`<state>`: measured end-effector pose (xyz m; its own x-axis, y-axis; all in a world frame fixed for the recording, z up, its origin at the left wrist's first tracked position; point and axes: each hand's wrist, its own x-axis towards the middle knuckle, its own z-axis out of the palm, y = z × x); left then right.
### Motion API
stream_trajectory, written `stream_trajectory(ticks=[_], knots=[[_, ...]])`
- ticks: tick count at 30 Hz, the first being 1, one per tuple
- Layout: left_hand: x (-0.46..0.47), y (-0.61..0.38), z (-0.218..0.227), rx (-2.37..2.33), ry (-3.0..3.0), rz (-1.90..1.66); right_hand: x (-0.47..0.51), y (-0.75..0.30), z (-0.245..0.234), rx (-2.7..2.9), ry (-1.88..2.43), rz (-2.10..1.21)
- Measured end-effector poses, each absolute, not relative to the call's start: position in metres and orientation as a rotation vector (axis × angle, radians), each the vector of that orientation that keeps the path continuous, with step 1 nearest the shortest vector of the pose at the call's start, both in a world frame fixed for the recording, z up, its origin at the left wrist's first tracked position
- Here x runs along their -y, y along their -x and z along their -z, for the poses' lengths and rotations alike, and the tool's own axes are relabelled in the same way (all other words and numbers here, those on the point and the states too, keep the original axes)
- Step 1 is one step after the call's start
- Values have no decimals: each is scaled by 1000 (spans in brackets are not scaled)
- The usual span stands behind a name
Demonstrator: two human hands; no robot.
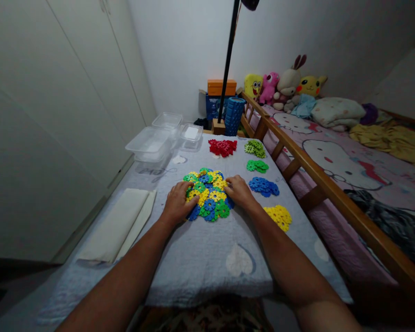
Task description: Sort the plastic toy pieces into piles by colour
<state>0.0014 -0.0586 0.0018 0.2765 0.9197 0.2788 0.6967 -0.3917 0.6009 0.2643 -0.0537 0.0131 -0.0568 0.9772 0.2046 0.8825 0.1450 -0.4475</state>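
Note:
A mixed pile of plastic snowflake discs (209, 196) in yellow, blue and green lies mid-table. My left hand (179, 203) rests against its left side with fingers spread over the edge discs. On the opposite side my right hand (240, 191) touches the pile, fingers slightly bent and apart. Neither hand grips a disc that I can see. Sorted heaps stand beyond and to the right: red discs (222, 147), light green discs (255, 148), green discs (257, 166), blue discs (263, 186) and yellow discs (279, 217), the last partly behind my right forearm.
Clear plastic boxes (148, 140) stand at the back left, with a small lidded box (192, 133) beside them. A folded cream cloth or bag (119, 223) lies at the left. A wooden bed rail (307, 177) runs along the right edge. A black pole (228, 60) rises behind the table.

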Motion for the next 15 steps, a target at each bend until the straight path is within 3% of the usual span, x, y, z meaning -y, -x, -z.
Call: stream_trajectory(ticks=[15], knots=[[59, -2, -2, -1496, -2213, -825, 56, -294, -30, 1593, 1645, -637]])
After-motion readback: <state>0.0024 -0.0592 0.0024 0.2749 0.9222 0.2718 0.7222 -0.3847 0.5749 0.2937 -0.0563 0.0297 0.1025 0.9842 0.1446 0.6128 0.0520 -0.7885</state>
